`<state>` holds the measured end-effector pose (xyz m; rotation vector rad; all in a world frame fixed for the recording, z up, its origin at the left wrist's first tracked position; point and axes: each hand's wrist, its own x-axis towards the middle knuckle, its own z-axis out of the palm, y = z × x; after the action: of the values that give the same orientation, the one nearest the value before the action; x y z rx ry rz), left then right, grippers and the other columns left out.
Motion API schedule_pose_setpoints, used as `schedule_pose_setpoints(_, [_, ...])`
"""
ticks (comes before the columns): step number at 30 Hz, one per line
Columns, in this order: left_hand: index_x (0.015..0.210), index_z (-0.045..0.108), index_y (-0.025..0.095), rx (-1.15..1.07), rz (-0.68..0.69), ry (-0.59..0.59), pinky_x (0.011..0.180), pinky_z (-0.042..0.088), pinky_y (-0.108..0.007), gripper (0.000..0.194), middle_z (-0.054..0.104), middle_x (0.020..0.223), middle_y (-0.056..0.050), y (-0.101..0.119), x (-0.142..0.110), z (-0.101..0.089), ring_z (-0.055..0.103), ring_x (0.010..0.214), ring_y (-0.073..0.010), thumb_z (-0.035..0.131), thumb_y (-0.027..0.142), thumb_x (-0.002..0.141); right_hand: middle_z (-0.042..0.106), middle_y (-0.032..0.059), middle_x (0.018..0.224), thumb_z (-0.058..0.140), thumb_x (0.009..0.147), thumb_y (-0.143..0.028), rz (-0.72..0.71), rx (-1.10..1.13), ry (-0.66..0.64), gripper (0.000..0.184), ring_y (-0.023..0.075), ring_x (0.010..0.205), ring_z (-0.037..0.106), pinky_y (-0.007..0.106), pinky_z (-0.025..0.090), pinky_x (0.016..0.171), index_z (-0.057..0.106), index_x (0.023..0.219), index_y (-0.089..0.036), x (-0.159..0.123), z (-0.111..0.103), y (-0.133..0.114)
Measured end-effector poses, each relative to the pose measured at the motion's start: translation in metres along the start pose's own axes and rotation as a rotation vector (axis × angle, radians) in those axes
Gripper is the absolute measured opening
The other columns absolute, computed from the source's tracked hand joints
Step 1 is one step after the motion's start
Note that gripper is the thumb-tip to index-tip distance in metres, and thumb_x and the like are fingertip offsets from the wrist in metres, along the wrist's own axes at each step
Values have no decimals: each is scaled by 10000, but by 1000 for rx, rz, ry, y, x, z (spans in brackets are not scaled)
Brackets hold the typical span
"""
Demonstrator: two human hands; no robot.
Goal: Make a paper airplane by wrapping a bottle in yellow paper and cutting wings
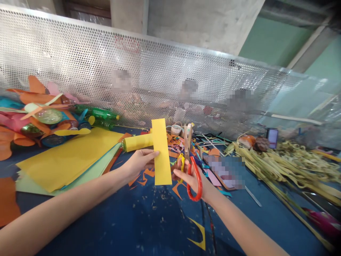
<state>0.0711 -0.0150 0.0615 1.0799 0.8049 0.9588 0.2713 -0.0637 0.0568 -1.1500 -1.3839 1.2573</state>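
Observation:
My left hand (144, 160) pinches the left edge of a yellow paper strip (162, 153), which it holds upright above the blue table. In my right hand (195, 179) is a pair of scissors (187, 151) with one red and one yellow handle loop. Their blades point up and away from me, a little apart, to the right of the strip and not touching it. Behind the strip lies a bottle wrapped in yellow paper (138, 142), partly hidden by it.
Yellow and green paper sheets (80, 153) are stacked at the left, below bottle-and-paper figures (48, 113) and a green bottle (99, 113). Paper scraps (176, 142), a phone (223, 172) and dried leaf strips (290, 167) lie to the right. A perforated metal panel (160, 78) stands behind.

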Motion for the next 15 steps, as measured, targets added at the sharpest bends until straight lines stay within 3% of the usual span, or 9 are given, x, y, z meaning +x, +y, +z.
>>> schedule_pose_setpoints(6, [882, 735, 130, -19, -27, -16, 746, 542, -293, 293, 744, 868, -119, -2, -4, 4, 703, 759, -206, 743, 357, 696, 541, -24, 725, 711, 679, -442, -25, -42, -32, 340, 192, 695, 599, 392, 515, 750, 467, 806, -244, 4, 2, 9])
schedule_pose_setpoints(12, [859, 738, 121, -29, -41, -91, 717, 548, -287, 290, 745, 841, -112, -2, -10, 11, 698, 719, -194, 756, 351, 684, 551, 3, 789, 686, 712, -477, -154, -147, 105, 336, 195, 722, 585, 361, 499, 732, 484, 832, -237, 8, -2, 18])
schedule_pose_setpoints(15, [858, 741, 116, -13, -83, -144, 740, 547, -283, 292, 740, 885, -125, -3, -13, 13, 700, 765, -205, 755, 350, 684, 543, -8, 725, 656, 737, -488, -145, -155, 117, 324, 186, 657, 577, 360, 488, 702, 473, 815, -232, 7, -2, 11])
